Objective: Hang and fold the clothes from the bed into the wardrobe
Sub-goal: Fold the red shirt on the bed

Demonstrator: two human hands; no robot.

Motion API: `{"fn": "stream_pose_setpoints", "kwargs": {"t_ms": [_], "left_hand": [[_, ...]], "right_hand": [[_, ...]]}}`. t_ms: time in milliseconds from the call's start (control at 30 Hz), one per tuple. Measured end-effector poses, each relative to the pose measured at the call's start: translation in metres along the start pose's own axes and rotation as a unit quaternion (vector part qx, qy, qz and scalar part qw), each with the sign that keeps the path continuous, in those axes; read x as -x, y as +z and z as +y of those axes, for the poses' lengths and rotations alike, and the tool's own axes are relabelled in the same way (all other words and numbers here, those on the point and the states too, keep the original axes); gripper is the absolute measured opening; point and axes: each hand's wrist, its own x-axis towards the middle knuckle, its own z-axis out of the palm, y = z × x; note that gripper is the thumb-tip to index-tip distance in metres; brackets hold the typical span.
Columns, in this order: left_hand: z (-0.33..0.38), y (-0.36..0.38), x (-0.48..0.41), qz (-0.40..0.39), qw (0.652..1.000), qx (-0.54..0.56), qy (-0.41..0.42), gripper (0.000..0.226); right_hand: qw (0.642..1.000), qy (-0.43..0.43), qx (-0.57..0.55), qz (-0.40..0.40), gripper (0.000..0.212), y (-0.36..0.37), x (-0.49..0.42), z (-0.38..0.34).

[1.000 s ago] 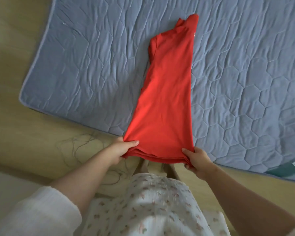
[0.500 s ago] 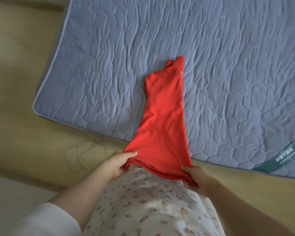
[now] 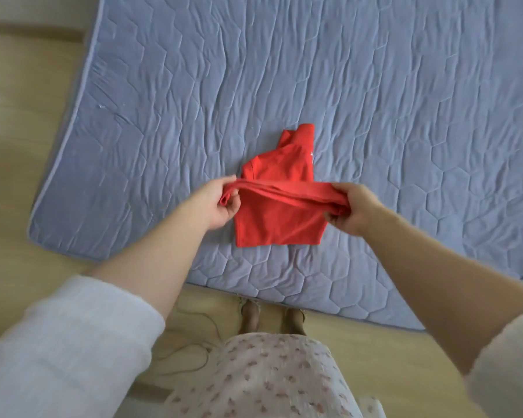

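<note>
Both hands, left and right, pinch the red shirt's hem, stretched crosswise above its body; collar points toward the bed's far edge.

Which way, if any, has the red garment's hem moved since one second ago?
Yes. The hem, held by the left hand and right hand, went from beyond the near edge of the blue mat to above it, toward the collar.
</note>
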Motion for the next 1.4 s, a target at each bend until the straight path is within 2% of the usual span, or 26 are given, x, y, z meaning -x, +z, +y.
{"fn": "stream_pose_setpoints", "kwargs": {"t_ms": [100, 167, 200, 267, 333, 467, 533, 667, 800, 867, 933, 1000, 1067, 1200, 1333, 1400], "left_hand": [[0.039, 0.033, -0.011, -0.013, 0.998, 0.018, 0.050, 0.030], [0.053, 0.046, -0.019, -0.046, 0.997, -0.002, 0.069, 0.031], [0.057, 0.049, -0.024, -0.067, 0.995, -0.037, 0.069, 0.044], [0.054, 0.050, -0.034, -0.078, 0.984, -0.128, 0.092, 0.057], [0.044, 0.047, -0.042, -0.061, 0.973, -0.181, 0.132, 0.051], [0.013, 0.026, -0.078, -0.033, 0.958, -0.252, 0.134, 0.048], [-0.007, 0.012, -0.103, 0.010, 0.945, -0.300, 0.133, 0.048], [-0.052, -0.011, -0.154, 0.111, 0.914, -0.364, 0.137, 0.060], [-0.091, -0.030, -0.190, 0.144, 0.886, -0.416, 0.148, 0.074], [-0.105, -0.034, -0.197, 0.179, 0.886, -0.394, 0.166, 0.068], [-0.115, -0.037, -0.198, 0.203, 0.893, -0.356, 0.188, 0.051], [-0.120, -0.040, -0.196, 0.188, 0.889, -0.370, 0.195, 0.032], [-0.120, -0.045, -0.194, 0.138, 0.894, -0.383, 0.186, 0.021], [-0.116, -0.055, -0.186, 0.089, 0.869, -0.462, 0.155, 0.024], [-0.132, -0.081, -0.170, 0.053, 0.848, -0.527, 0.032, 0.031], [-0.146, -0.094, -0.160, 0.047, 0.844, -0.535, 0.006, 0.034]], "right_hand": [[0.995, -0.082, 0.058, 0.018, 0.019, 0.016, -0.013, -0.048], [0.989, -0.133, 0.061, -0.015, 0.010, 0.020, -0.019, -0.068], [0.985, -0.152, 0.068, -0.035, 0.013, 0.021, -0.022, -0.073], [0.979, -0.175, 0.099, -0.038, 0.038, 0.020, -0.033, -0.071], [0.978, -0.176, 0.114, -0.011, 0.049, 0.018, -0.047, -0.055], [0.985, -0.111, 0.133, 0.016, 0.049, 0.010, -0.079, -0.011], [0.982, -0.106, 0.151, 0.041, 0.046, 0.006, -0.101, 0.008], [0.967, -0.133, 0.199, 0.089, 0.046, 0.001, -0.150, 0.037], [0.964, -0.129, 0.210, 0.100, 0.049, 0.000, -0.190, 0.061], [0.959, -0.132, 0.224, 0.110, 0.040, -0.001, -0.204, 0.072], [0.948, -0.143, 0.249, 0.136, 0.031, -0.004, -0.213, 0.080], [0.944, -0.146, 0.252, 0.154, 0.019, -0.009, -0.216, 0.083], [0.951, -0.131, 0.238, 0.148, 0.009, -0.016, -0.215, 0.082], [0.970, -0.064, 0.213, 0.098, 0.023, -0.032, -0.198, 0.095], [0.973, 0.031, 0.216, 0.073, 0.017, -0.052, -0.167, 0.145], [0.970, 0.066, 0.227, 0.064, 0.018, -0.058, -0.153, 0.167]]}}
